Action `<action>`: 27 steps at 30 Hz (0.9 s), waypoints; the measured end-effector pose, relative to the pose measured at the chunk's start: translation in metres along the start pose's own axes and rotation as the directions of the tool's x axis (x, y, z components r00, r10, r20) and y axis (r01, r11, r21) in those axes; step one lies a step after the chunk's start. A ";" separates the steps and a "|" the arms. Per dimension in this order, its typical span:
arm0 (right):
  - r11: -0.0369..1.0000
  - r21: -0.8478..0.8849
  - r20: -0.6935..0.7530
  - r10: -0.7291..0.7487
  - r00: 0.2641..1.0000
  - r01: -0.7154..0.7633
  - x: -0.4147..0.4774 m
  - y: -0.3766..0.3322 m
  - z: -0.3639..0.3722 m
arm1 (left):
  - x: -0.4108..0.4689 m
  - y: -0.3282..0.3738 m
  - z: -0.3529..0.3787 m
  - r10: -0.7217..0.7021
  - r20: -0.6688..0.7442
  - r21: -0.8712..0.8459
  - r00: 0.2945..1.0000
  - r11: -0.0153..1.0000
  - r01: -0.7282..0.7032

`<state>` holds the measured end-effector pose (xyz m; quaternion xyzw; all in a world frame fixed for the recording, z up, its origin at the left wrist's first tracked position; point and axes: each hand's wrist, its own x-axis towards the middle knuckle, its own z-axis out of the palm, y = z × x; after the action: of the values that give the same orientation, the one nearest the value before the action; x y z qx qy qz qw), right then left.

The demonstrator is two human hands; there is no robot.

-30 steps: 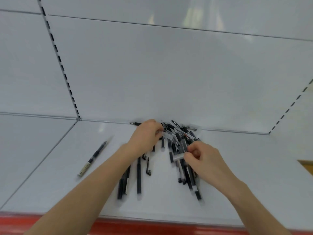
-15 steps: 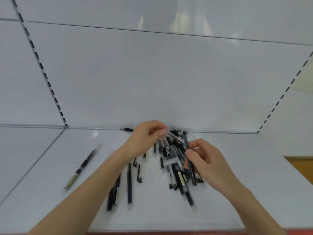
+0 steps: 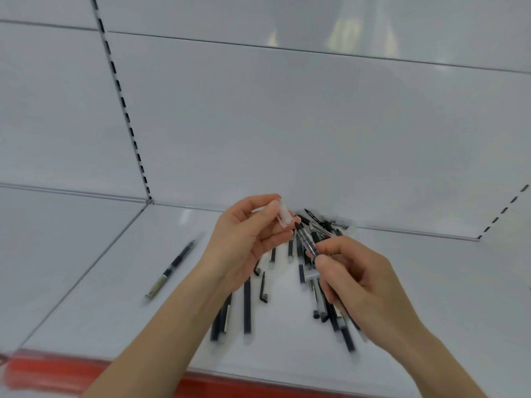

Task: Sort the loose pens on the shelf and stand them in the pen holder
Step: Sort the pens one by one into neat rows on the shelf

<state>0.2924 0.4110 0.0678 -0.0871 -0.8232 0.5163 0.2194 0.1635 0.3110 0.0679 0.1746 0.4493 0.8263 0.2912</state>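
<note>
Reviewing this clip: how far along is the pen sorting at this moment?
Done: nothing that shows; no pen holder is in view and no pen stands upright. In hand: the left hand pinches a clear cap, and the right hand holds a pen with its tip toward the cap, apparently to cap it. Left: the loose pens heaped on the shelf, plus a single pen lying apart to the left.

White metal shelf point(image 3: 115, 282) with a red front edge point(image 3: 57, 369) meets glossy white back panels point(image 3: 287, 124). 2 slotted uprights point(image 3: 123, 101) divide the panels; soft light reflections point(image 3: 344, 33) glow near the top.
</note>
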 end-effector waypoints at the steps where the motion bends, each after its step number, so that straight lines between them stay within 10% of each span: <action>1: 1.000 -0.005 0.007 0.003 1.000 -0.003 0.000 0.001 0.000 | -0.001 0.000 0.000 0.004 0.001 0.002 1.000 1.000 -0.004; 27: 0.996 0.008 0.034 0.085 0.996 -0.085 -0.006 -0.006 -0.004 | -0.008 -0.002 -0.001 0.088 0.087 0.189 0.992 0.977 -0.103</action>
<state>0.3001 0.4088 0.0729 -0.1126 -0.8200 0.5303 0.1839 0.1700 0.3061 0.0654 0.2558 0.5067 0.7843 0.2502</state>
